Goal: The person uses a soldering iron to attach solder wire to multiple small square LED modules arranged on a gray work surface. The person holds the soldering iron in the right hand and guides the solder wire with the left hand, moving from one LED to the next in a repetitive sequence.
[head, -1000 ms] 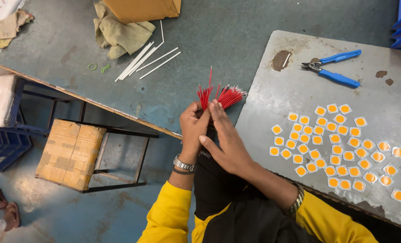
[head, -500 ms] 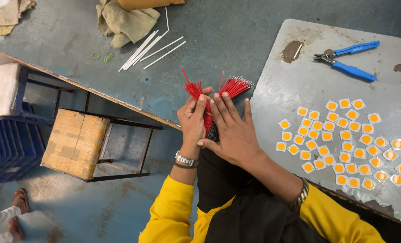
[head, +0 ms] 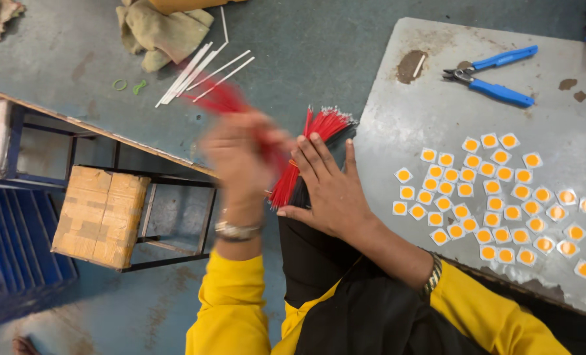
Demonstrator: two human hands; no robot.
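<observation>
**Red wire bundle split between two hands over the lap**

Red wire bundle point(head: 306, 154) lies on dark cloth over the person's lap, in the gap between the grey-green bench point(head: 306, 46) and the grey work table point(head: 438, 112). The right hand point(head: 329, 187) rests flat on it, fingers spread, pressing rather than closing around it. The left hand point(head: 237, 158) is blurred; it appears closed on a smaller bunch of red wires point(head: 220, 102) lifted up and away to the left.

With only a flat palm holding the bundle, loose strands could slide off the cloth and drop to the floor. The lifted bunch could also snag its neighbours and drag them out of line.

Orange-centred square chips point(head: 497, 197) lie in rows on the work table, well apart from the wires, with blue-handled cutters point(head: 493, 72) further back.
</observation>
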